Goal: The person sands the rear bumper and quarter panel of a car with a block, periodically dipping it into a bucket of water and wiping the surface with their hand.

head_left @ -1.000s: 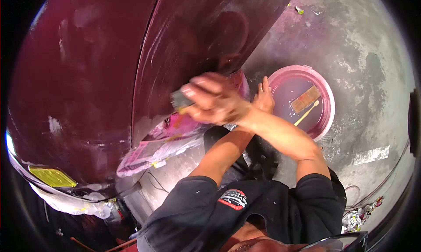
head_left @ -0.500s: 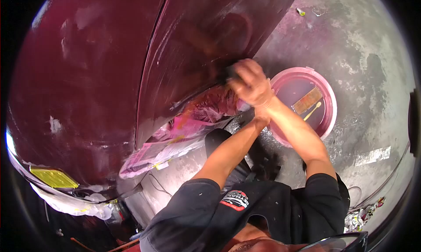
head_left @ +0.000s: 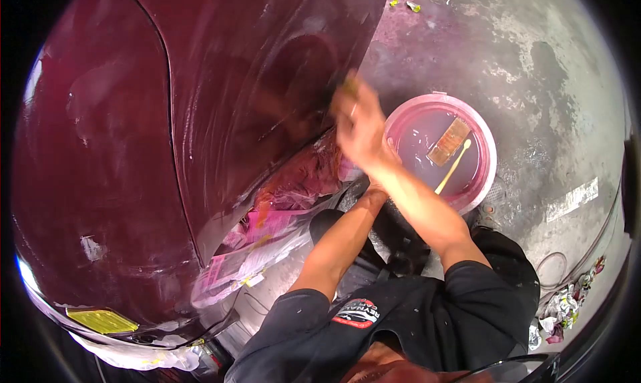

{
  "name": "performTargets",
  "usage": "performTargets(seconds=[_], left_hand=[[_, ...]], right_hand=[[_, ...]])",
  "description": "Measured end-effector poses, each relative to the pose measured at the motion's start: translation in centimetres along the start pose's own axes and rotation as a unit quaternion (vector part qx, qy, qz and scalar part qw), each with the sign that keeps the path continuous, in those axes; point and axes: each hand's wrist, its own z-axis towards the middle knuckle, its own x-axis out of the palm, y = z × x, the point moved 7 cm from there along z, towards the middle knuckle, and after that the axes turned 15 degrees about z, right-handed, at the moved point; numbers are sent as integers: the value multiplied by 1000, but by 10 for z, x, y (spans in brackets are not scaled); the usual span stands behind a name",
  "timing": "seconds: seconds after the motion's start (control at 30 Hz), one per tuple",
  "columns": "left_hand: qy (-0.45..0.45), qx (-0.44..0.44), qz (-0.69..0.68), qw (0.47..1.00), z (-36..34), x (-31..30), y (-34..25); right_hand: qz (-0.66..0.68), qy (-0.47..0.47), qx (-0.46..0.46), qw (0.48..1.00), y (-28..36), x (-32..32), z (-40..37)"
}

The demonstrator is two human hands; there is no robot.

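My right hand [head_left: 360, 126] is smeared by motion beside the lower edge of a dark red car panel [head_left: 267, 69], its fingers curled. A small dark, olive-tinted thing [head_left: 350, 85] shows at its fingertips; I cannot tell what it is. My left hand [head_left: 391, 153] is mostly hidden beneath my right wrist, with a bit of it showing right at the rim of a pink bucket [head_left: 489, 149]. In the bucket's cloudy water lie a brown rectangular block [head_left: 449, 141] and a pale yellow brush-like stick [head_left: 454, 167].
Pink-stained masking plastic [head_left: 267, 233] hangs below the panel edge. A yellow lamp [head_left: 101, 321] sits low on the car at left. Crumpled scraps [head_left: 564, 309] lie on the right, and a silvery strip [head_left: 572, 199] is on the wet concrete floor [head_left: 534, 136].
The view has shifted, so the bucket and car sit further left. My right hand has moved up and away from the panel's lower edge, turning; the left stays below it.
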Motion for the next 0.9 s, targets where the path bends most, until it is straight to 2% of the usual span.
performTargets(seconds=[0.03,0.07,0.1,0.13,0.2,0.23,0.27,0.3,0.33,0.4,0.47,0.53,0.57,0.6,0.63,0.67,0.7,0.73,0.8,0.83,0.87,0.9], left_hand=[[77,-8,-60,995,-2,9,4],[156,-20,-120,980,-10,16,7],[154,-40,-136,978,-2,-35,-6],[127,-45,-136,981,-1,-37,-7],[141,28,-87,986,-5,-3,-1],[137,35,-92,986,-4,3,-6],[66,18,-40,997,-6,-2,-5],[-6,-3,15,1000,-8,-11,-2],[111,-24,-41,993,-2,-30,-7],[21,-8,-66,998,-8,-10,0],[103,22,-144,984,-6,-2,3],[140,23,-125,982,-6,4,3],[81,68,-202,974,-18,60,21],[144,82,-50,985,-24,64,14],[133,7,-51,990,-14,29,7],[120,-69,-53,989,-3,-10,-1],[172,-70,-52,981,-2,-18,-1],[172,-75,-55,981,-12,-4,11],[115,53,-225,966,-20,23,16],[79,49,-63,994,-8,0,1],[98,-6,-91,991,-1,-28,-6],[101,-19,-95,990,-1,-38,-11]], right_hand=[[-38,-66,-2,997,-5,-9,38],[2,-130,74,989,-27,-17,69],[42,-155,119,980,-50,-24,95],[19,-147,128,981,-47,-35,117],[45,-133,135,981,-41,-31,98],[24,-84,150,985,-30,-22,64],[6,10,27,1000,1,-8,23],[17,73,114,991,20,3,-25],[51,22,112,992,29,4,-38],[29,-11,9,999,15,3,4],[-6,-109,2,994,-7,-16,85],[17,-157,36,987,-11,-26,116],[35,-127,47,990,-9,-23,100],[20,-90,57,994,1,-15,69],[-49,-36,31,998,16,1,25],[-15,40,81,996,41,7,-6],[89,-33,-27,995,36,12,-25],[90,-28,-27,995,24,6,-11],[20,118,-229,966,16,5,31],[-13,23,-130,991,-1,-8,76],[-45,-70,-23,996,-11,-21,100],[-42,-63,-20,997,-8,-18,95]])
